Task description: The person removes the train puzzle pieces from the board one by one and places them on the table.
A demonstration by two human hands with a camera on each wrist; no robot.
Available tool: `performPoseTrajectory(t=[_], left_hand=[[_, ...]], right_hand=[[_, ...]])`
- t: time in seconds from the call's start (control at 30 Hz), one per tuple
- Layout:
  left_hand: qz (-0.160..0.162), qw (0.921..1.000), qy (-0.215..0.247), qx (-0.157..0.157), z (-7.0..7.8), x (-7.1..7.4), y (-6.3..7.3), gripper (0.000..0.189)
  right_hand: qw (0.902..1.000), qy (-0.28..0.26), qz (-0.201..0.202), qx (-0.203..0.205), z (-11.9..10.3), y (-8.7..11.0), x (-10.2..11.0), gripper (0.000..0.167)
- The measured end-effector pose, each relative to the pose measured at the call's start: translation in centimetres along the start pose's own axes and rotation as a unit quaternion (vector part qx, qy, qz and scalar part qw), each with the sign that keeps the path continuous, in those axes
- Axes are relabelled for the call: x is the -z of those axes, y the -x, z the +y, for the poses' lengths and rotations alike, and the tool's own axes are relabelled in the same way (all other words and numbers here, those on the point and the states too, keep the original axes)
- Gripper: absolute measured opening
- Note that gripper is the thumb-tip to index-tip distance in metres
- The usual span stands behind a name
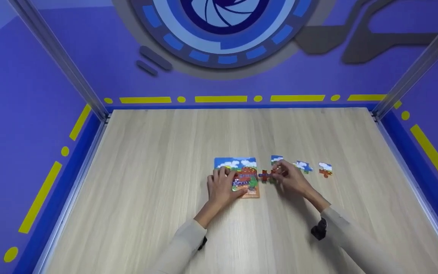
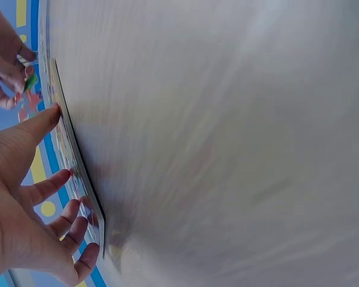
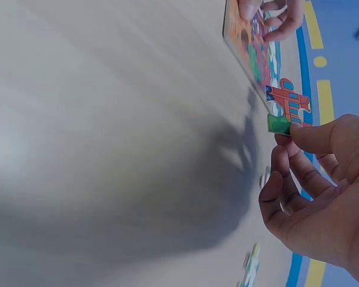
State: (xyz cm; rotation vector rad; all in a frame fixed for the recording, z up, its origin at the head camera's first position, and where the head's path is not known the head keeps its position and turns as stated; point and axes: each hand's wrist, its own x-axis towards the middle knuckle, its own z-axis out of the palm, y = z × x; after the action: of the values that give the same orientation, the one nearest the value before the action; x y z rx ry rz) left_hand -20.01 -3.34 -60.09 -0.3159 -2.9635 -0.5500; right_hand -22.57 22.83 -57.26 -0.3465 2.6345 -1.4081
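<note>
A jigsaw puzzle (image 1: 238, 163) with a bright cartoon picture of sky, clouds and red and purple shapes lies flat on the table. My left hand (image 1: 222, 187) rests on its left part, fingers spread and thumb by the near edge. Just off the puzzle's right side, my right hand (image 1: 294, 180) pinches a red and green puzzle piece (image 3: 288, 98) between thumb and fingers. In the left wrist view the left thumb (image 2: 45, 122) touches the puzzle's border. The fingers of the left hand cover part of the picture.
Loose pieces lie beyond and to the right of the right hand: a blue and white piece (image 1: 276, 158), a cloud piece (image 1: 303, 166) and a white and orange piece (image 1: 325, 169). Blue panels (image 1: 74, 76) with yellow marks enclose the wooden table (image 1: 146, 152) at the back and sides.
</note>
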Motion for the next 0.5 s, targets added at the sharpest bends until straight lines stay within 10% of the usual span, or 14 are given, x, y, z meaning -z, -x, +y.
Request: performPoseTrajectory(t=[0.5], left_hand=[[0.001,0.9999,0.016,-0.004,-0.2,-0.2,-0.1,0.072]], right_hand=[[0.9988,0.010,0.020,-0.043,2.4,2.5,4.5,0.018]])
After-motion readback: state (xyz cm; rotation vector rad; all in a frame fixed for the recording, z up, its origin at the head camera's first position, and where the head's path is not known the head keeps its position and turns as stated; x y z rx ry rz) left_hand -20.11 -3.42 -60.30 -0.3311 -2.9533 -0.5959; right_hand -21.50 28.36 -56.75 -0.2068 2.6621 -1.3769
